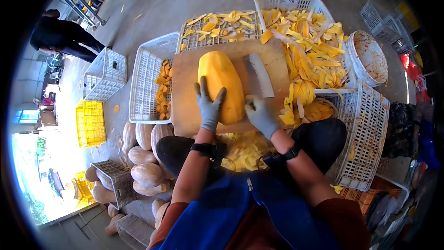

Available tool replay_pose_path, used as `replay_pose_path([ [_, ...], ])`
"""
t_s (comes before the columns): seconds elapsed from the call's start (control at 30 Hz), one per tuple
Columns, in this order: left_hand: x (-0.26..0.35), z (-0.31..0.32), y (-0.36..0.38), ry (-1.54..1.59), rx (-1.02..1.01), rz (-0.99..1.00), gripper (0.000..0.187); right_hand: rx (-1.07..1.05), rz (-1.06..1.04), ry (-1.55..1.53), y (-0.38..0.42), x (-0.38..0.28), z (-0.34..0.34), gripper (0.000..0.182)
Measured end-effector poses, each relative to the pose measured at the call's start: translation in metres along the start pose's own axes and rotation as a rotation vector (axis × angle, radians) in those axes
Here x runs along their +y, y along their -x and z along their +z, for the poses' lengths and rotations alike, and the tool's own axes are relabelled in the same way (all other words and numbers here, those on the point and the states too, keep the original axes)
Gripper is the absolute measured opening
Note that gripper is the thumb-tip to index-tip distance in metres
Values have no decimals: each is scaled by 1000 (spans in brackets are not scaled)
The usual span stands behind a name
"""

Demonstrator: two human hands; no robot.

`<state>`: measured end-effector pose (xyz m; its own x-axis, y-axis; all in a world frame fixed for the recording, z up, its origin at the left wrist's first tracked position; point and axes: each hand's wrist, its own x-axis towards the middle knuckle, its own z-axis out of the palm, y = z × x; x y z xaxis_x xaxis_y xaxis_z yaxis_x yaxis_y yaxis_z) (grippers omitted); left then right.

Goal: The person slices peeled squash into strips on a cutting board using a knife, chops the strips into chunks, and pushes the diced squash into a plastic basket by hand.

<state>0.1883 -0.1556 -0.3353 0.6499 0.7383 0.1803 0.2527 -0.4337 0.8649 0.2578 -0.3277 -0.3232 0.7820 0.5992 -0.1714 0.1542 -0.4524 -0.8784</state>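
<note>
A large peeled orange squash (pixel 221 81) lies lengthwise on a wooden cutting board (pixel 189 111) in front of me. My left hand (pixel 210 106), in a grey glove, rests on its near left side with the fingers spread. Just right of the squash's near end, my gloved right hand (pixel 262 116) is closed at the near end of a wide knife (pixel 260 76). The knife's blade points away from me over the board, its toothed edge to the right. Its handle is mostly hidden by my fingers.
Yellow peelings (pixel 312 46) fill a white crate at the right, beside a dirty white bucket (pixel 368 58). Orange chunks (pixel 163 90) sit in a left crate. Unpeeled squashes (pixel 147 173) lie near my left knee. A person in dark clothes (pixel 64 34) stands at far left.
</note>
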Motion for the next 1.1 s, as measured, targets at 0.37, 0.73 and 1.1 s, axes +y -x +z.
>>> replay_pose_path([
  [0.37, -2, 6, 9, -119, -33, -47, 68, 131, 91, 328, 20, 27, -16, 72],
  [0.73, -4, 27, -66, -420, -200, -92, 66, 130, 63, -302, 13, 1, -37, 28],
  [1.1, 0, 28, -58, -432, -149, -107, 64, -23, 64, -356, -19, -18, -37, 19],
])
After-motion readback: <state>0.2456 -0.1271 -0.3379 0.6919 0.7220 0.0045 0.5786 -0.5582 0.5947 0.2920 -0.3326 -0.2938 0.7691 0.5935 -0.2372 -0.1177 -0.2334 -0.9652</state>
